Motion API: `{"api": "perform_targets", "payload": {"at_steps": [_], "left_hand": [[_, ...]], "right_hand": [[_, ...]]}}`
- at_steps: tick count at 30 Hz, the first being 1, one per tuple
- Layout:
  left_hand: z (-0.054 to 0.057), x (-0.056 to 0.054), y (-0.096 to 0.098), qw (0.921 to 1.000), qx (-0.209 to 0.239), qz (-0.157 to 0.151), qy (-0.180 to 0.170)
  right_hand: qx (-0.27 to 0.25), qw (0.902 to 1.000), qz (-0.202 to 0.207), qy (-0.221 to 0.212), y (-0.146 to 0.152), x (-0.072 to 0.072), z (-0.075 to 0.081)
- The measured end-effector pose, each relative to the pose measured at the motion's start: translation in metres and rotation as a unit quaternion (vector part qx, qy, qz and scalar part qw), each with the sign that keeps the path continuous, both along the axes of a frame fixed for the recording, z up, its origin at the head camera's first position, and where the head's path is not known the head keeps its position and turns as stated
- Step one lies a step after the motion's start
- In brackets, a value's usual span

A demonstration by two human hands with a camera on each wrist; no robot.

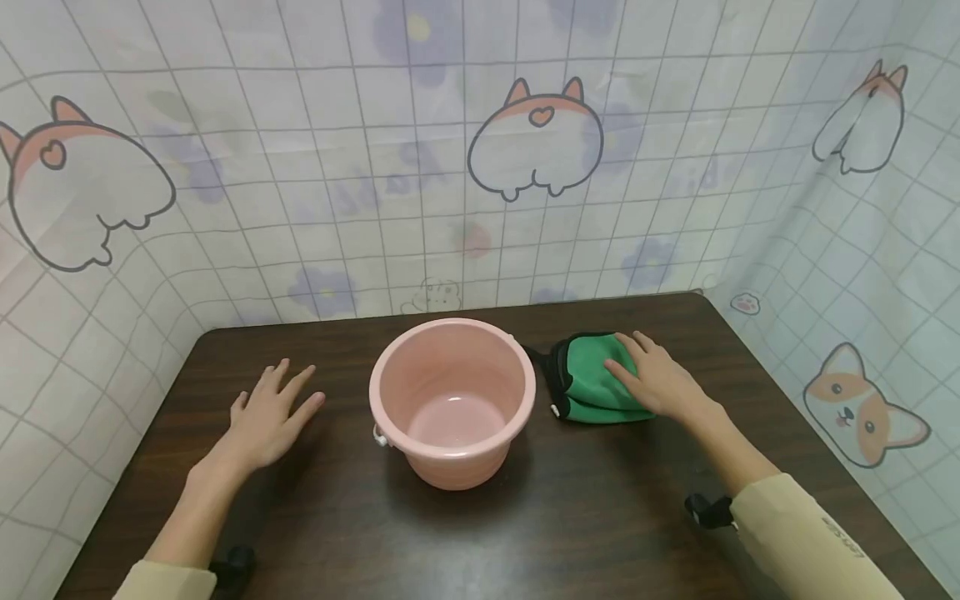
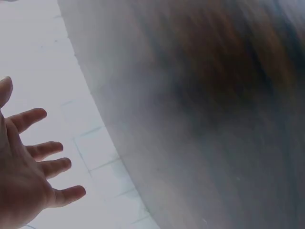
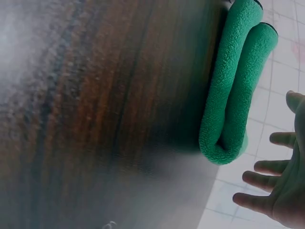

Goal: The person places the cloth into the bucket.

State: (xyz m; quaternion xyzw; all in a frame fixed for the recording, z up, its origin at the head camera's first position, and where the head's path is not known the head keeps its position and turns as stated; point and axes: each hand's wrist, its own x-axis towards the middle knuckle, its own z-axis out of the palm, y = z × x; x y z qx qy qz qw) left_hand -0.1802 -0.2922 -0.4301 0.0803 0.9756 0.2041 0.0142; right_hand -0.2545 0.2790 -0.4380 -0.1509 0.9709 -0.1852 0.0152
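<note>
A pink plastic bucket (image 1: pixel 453 455) stands upright at the middle of the dark table, with nothing seen inside it. To its left my left hand (image 1: pixel 262 421) hovers over the tabletop, fingers spread and holding nothing. The left wrist view also has this hand (image 2: pixel 28 176) at its lower left edge. Right of the bucket lies a folded green fabric item (image 1: pixel 596 375) with black trim and a black strap; its exact kind cannot be told. Fleecy, doubled-over green fabric (image 3: pixel 221 95) fills part of the right wrist view. Above it my right hand (image 1: pixel 660 379) is held with straight fingers, apparently apart from it.
The dark wood-grain table (image 1: pixel 450 550) has its back edge against a wall covering (image 1: pixel 360 225) of white grid with cartoon corgis. A white handle joint (image 1: pixel 380 436) sticks out at the bucket's left side. Black wrist straps are on both arms.
</note>
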Motion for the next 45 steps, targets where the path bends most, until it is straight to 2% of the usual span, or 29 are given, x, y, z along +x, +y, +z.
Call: {"api": "perform_targets", "payload": {"at_steps": [9, 14, 21, 28, 33, 38, 40, 43, 45], "left_hand": [[0.008, 0.007, 0.020, 0.9985, 0.046, -0.013, 0.025], [0.009, 0.009, 0.032, 0.9955, 0.065, -0.011, 0.068], [0.007, 0.014, 0.051, 0.9824, 0.130, -0.015, 0.133], [0.013, 0.017, 0.069, 0.9687, 0.194, -0.020, 0.154], [0.016, 0.018, 0.081, 0.9572, 0.246, -0.019, 0.150], [0.020, 0.020, 0.088, 0.9434, 0.306, -0.025, 0.126], [0.021, 0.021, 0.090, 0.9385, 0.328, -0.025, 0.106], [0.022, 0.020, 0.092, 0.9354, 0.346, -0.018, 0.069], [0.024, 0.018, 0.093, 0.9280, 0.370, -0.014, 0.037]], "right_hand": [[-0.043, 0.9991, 0.001, -0.002, 0.002, 0.001, -0.004], [-0.069, 0.9975, -0.002, -0.016, 0.004, 0.003, -0.005], [-0.089, 0.9956, -0.004, -0.028, 0.005, 0.005, -0.005], [-0.097, 0.9939, -0.014, -0.050, 0.009, 0.004, -0.006], [-0.094, 0.9929, -0.020, -0.070, 0.011, 0.003, -0.006], [-0.104, 0.9906, -0.013, -0.088, 0.014, 0.000, -0.007], [-0.113, 0.9891, -0.010, -0.095, 0.015, -0.001, -0.007], [-0.127, 0.9868, -0.007, -0.100, 0.017, -0.001, -0.008], [-0.138, 0.9853, -0.010, -0.100, 0.019, -0.001, -0.008]]}}
